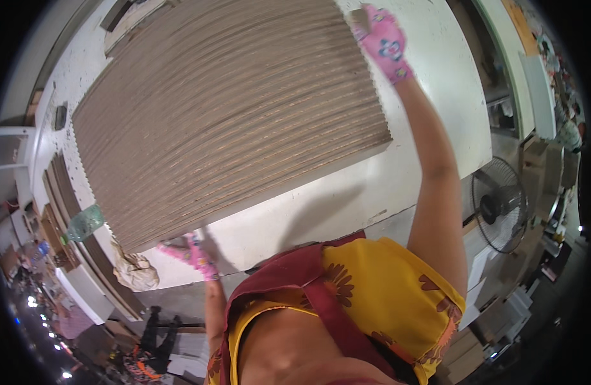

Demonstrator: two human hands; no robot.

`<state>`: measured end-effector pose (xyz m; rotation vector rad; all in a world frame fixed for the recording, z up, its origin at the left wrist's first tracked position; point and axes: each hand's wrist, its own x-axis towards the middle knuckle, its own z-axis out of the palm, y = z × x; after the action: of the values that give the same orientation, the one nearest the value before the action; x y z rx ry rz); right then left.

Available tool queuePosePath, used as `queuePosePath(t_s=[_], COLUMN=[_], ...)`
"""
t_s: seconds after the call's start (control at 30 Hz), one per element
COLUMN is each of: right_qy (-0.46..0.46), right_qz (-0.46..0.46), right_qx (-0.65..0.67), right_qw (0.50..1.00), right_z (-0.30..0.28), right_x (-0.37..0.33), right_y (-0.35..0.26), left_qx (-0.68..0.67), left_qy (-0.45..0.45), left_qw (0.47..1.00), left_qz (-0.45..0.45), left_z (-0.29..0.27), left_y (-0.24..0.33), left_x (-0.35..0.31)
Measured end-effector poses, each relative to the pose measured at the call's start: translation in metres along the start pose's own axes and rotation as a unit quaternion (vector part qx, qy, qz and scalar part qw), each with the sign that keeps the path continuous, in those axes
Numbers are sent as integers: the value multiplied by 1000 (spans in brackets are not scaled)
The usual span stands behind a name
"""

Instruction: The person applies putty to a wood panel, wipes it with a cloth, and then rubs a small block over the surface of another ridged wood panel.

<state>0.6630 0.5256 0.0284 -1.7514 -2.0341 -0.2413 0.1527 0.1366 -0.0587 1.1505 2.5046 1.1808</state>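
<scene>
A broad layer of long grey-brown strips (237, 122), set side by side with ragged ends, covers much of a white table (436, 128). My right hand (385, 45), in a pink flowered glove, is at the far right end of the strips. Its fingers are closed around a small grey-brown block (359, 23). In a matching pink glove, my left hand (191, 255) rests by the near left edge of the layer. Thumb and fingers there are spread apart, close against the nearest strip; their tips are partly hidden.
A clear green-tinted plastic bottle (85, 223) and a crumpled beige cloth (135, 268) lie at the table's left corner. A small dark object (60, 117) sits farther up the left side. To the right stands a black fan (498, 204). Long boards (93, 256) lean along the left.
</scene>
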Motion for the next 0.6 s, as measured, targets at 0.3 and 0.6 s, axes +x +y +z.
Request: queuePosePath(t_s=[0.3,0.6], right_qy=[-116,-57], right_qz=[-113,9], right_qx=[180,204], right_qw=[970,977], right_z=[-50,-60], right_x=[-102,-99], right_y=[-30,46], left_qx=[39,47], left_qy=[7,16], left_qw=[999,999], left_qz=[-12,-13], left_z=[65,67], left_y=[61,83], left_x=[-49,-53])
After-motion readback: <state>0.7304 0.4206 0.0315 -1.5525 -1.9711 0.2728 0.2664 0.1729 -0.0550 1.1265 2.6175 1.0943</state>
